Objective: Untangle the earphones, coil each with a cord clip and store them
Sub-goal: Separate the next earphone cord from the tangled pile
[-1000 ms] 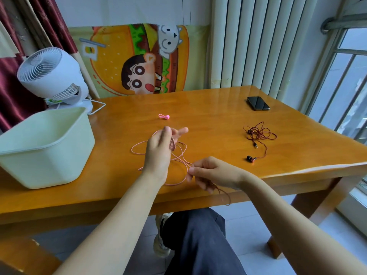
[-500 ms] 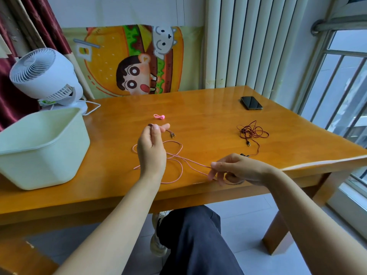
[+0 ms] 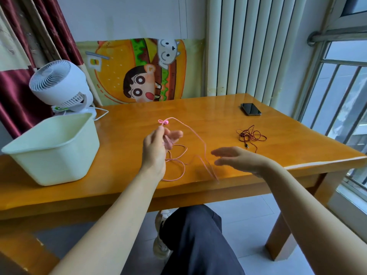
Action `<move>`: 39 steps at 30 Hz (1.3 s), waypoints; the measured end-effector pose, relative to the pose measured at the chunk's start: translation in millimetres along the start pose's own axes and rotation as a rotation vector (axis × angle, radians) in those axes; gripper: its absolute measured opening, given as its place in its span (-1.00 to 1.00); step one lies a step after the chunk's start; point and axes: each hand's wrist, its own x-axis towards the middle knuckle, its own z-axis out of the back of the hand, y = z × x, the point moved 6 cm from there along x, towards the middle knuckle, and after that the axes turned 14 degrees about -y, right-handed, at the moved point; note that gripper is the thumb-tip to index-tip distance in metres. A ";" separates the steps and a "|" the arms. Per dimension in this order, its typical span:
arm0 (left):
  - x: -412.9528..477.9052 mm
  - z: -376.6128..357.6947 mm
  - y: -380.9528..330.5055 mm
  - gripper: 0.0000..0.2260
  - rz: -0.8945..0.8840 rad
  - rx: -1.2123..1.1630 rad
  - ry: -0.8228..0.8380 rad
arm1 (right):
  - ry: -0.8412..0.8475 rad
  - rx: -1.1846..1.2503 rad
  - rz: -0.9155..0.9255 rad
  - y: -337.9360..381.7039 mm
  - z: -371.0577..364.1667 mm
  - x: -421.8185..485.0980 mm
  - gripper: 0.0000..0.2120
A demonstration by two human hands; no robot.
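Head view: left hand pinches the pink earphones above the table, cord looping down beside it, a blurry strand passing the fingertips of the flat, empty right hand. Pink cord clip shows just past the left fingers; red earphones lie well off right.

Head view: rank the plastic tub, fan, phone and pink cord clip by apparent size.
1. plastic tub, though it is nearer the camera than the fan
2. fan
3. phone
4. pink cord clip
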 end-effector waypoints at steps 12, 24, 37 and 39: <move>-30.6 -20.4 3.3 -0.69 0.147 0.189 0.501 | -0.440 0.329 0.526 90.3 11.0 0.7 -0.59; -38.6 -25.2 -1.8 -0.70 0.473 -0.329 0.484 | -0.234 0.551 0.331 63.4 -22.4 10.4 -0.66; -10.8 -10.3 -5.2 -0.74 -0.754 0.958 0.208 | -0.027 0.178 0.291 62.5 -42.6 2.3 -0.70; -10.8 -11.9 4.9 -0.73 -0.724 1.068 0.326 | -0.129 0.165 0.297 58.8 -31.5 6.2 -0.71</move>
